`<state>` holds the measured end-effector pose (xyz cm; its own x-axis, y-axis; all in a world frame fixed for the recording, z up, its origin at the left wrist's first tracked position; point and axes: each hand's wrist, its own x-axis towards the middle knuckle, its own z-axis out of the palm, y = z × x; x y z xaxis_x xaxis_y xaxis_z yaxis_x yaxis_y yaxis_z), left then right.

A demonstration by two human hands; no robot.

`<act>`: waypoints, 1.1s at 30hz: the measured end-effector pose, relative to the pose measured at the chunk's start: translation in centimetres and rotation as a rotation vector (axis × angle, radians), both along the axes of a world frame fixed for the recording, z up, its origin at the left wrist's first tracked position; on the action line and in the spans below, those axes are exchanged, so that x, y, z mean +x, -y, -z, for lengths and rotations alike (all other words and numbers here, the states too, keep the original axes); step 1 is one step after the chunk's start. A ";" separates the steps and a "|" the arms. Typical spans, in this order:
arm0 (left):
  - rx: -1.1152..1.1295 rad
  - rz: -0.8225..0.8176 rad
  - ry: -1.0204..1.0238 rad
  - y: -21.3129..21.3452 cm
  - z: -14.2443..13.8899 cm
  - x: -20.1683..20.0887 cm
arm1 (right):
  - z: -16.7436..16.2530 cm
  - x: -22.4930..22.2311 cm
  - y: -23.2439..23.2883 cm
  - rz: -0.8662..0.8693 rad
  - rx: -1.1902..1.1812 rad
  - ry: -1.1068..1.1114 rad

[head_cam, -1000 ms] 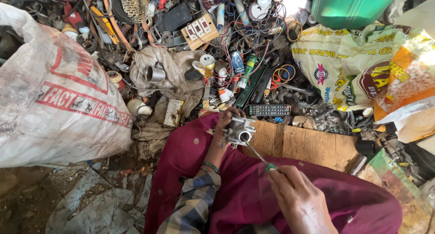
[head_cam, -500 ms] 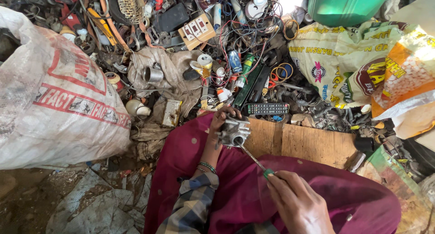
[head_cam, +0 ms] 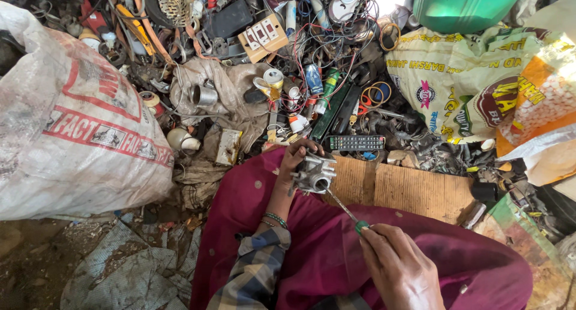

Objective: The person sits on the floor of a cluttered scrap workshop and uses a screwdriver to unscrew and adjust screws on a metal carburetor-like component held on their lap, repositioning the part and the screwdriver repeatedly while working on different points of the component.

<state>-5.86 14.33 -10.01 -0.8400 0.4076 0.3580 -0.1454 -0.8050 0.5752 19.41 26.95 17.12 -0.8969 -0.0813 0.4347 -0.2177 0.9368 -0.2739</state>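
The metal part (head_cam: 314,175), a small grey casting with a round bore, sits over my lap against the maroon cloth (head_cam: 336,250), just in front of the cardboard (head_cam: 408,190) spread on the ground. My left hand (head_cam: 295,160) grasps it from the far side, fingers curled over its top and wrist bent back toward me, the checked sleeve (head_cam: 255,274) and bangles lying along my thigh. My right hand (head_cam: 399,268) is clenched around the green handle of the screwdriver (head_cam: 345,209), knuckles up, forearm coming in from the lower right; the thin shaft runs up and left, and its tip meets the part at the lower edge near the bore. I judge I am in the middle of working a fastener or prying at a fitting on the casting, so the step in hand is the taking apart. I cannot see the tip's seat itself. The next move, as I read it, calls for keeping the shaft in line with the fastener, pressing in while turning, and bracing the part so it does not twist. Beyond lies the scrap heap: a black remote (head_cam: 357,142), tangled wires (head_cam: 336,40), a white sack (head_cam: 72,124) to my left
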 end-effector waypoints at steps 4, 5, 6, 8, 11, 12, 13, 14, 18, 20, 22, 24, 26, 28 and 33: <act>-0.019 -0.005 -0.024 0.0 0.1 -0.2 | -0.1 0.0 0.0 0.009 0.005 0.023; -0.021 -0.003 -0.015 0.1 0.1 -0.1 | -0.1 0.1 0.0 0.010 -0.001 0.017; -0.024 0.000 -0.007 0.1 0.1 -0.2 | -0.1 0.0 0.0 0.011 -0.007 0.011; -0.027 -0.006 -0.021 0.1 0.1 -0.2 | -0.1 0.1 0.0 0.016 -0.011 0.010; -0.030 -0.007 -0.010 0.1 0.2 -0.1 | -0.2 0.1 0.0 0.034 -0.019 0.020; -0.030 -0.006 -0.001 0.0 0.2 0.0 | -0.2 0.1 0.0 0.041 -0.027 0.020; -0.029 -0.005 0.001 0.1 0.2 0.0 | -0.2 0.2 0.0 0.049 -0.036 0.021; -0.028 -0.002 0.003 0.1 0.2 0.0 | -0.2 0.1 0.0 0.043 -0.034 0.020; -0.017 0.000 0.018 0.0 0.4 -0.1 | -0.2 -0.1 0.1 0.031 -0.030 0.016; -0.024 0.000 0.009 0.0 0.5 -0.1 | -0.3 0.0 0.2 0.034 -0.033 0.012; -0.023 -0.002 0.006 0.0 0.5 -0.1 | -0.4 0.0 0.3 0.043 -0.037 0.004; -0.016 -0.009 0.013 0.0 0.6 0.0 | -0.5 0.0 0.2 0.033 -0.050 0.000; -0.010 -0.004 0.010 0.0 0.6 0.0 | -0.6 -0.1 0.2 0.027 -0.055 0.000; -0.008 -0.001 0.012 0.0 0.5 0.0 | -0.6 -0.2 0.2 0.023 -0.053 0.002; -0.022 -0.006 0.015 0.0 0.4 0.0 | -0.5 -0.2 0.2 0.025 -0.053 0.002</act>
<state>-5.84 14.34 -10.45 -0.8476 0.4107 0.3360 -0.1499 -0.7927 0.5909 19.23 26.80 17.67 -0.8991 -0.0360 0.4362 -0.1941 0.9260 -0.3237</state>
